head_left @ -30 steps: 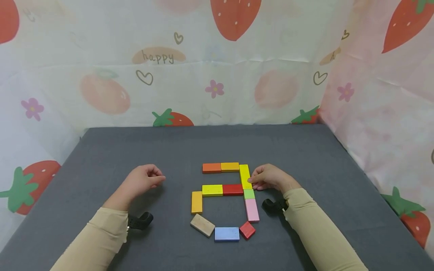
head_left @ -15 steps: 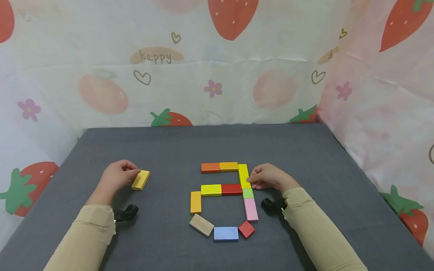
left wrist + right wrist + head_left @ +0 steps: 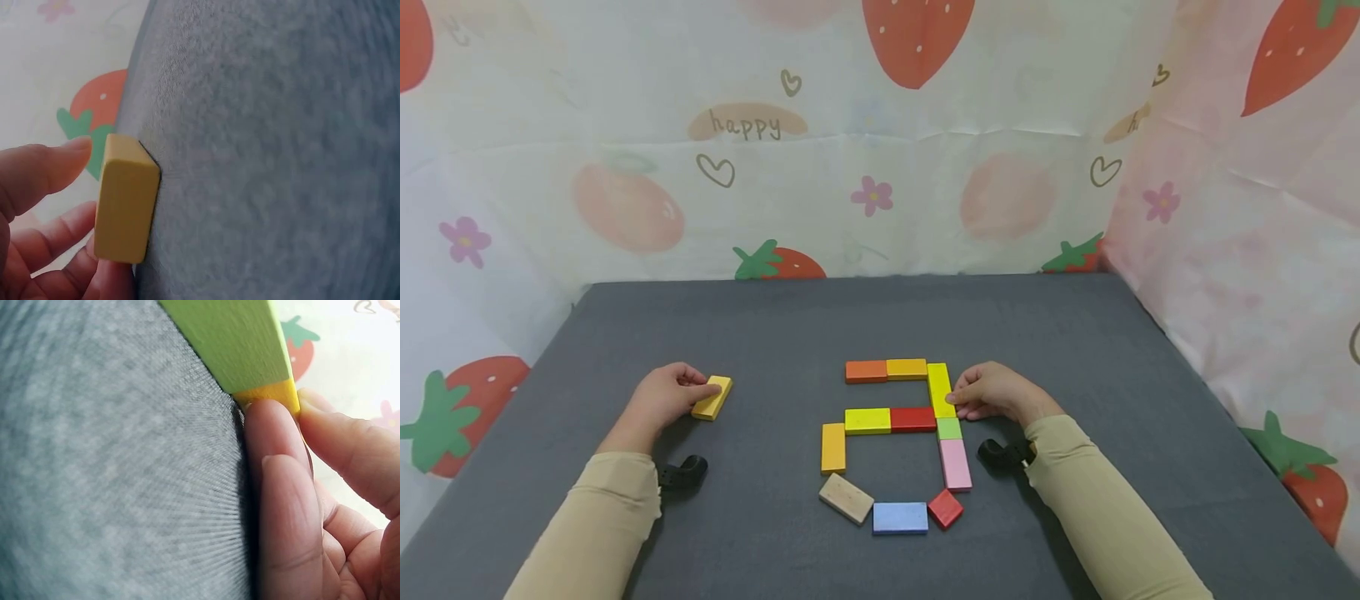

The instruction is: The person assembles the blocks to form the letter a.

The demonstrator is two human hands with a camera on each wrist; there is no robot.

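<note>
My left hand is at a yellow block lying flat on the dark grey table. In the left wrist view the thumb stands just off this block, with the other fingers along its far side. My right hand rests beside the bright yellow upright block at the upper right of a row of blocks. From the right wrist view, a fingertip lies against that yellow block and the thumb touches its top edge. A green block adjoins it.
The other blocks form an open figure: orange, yellow, lime yellow, red, light orange, wood-coloured, blue, small red and pink. A strawberry-print cloth hangs behind the table.
My left hand has shifted left, bringing the yellow block into sight, then come slightly back toward it. The right hand stays at the upright yellow block.
</note>
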